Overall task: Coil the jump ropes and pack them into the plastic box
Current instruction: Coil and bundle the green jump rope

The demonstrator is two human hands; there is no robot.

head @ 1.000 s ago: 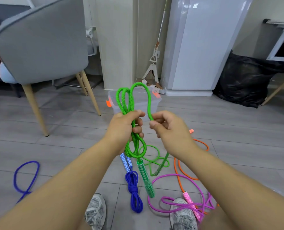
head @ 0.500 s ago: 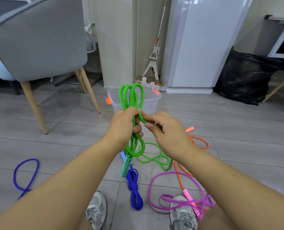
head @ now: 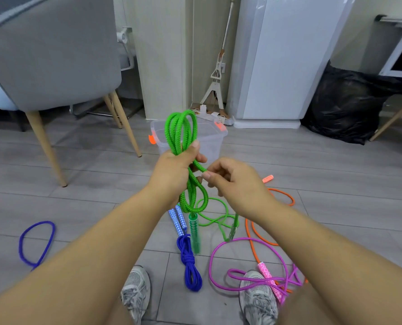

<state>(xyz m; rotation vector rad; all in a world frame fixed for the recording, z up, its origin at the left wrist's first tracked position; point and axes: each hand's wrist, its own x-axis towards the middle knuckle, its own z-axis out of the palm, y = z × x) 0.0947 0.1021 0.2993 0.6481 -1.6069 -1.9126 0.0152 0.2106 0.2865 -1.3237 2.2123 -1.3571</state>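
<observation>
My left hand point(head: 175, 168) grips a bundle of looped green jump rope point(head: 180, 130) at its middle, loops standing above the fist and hanging below it. One green handle point(head: 193, 231) dangles under the bundle. My right hand point(head: 234, 181) pinches a strand of the same rope just right of the left fist. The clear plastic box point(head: 212, 140) with orange latches stands on the floor behind the loops. More green rope point(head: 215, 215) trails on the floor to a second handle.
On the floor lie a coiled blue rope point(head: 189, 263) with patterned handles, a loose blue loop point(head: 36, 242) at left, a purple rope point(head: 247, 261) and an orange rope point(head: 265, 233) at right. A grey chair point(head: 52, 55) stands left; a black bag point(head: 350, 102) right.
My right hand brought the strand in toward the left fist and lowered it to the bundle's right side. The free loop closed up against the others; the dangling handle swung.
</observation>
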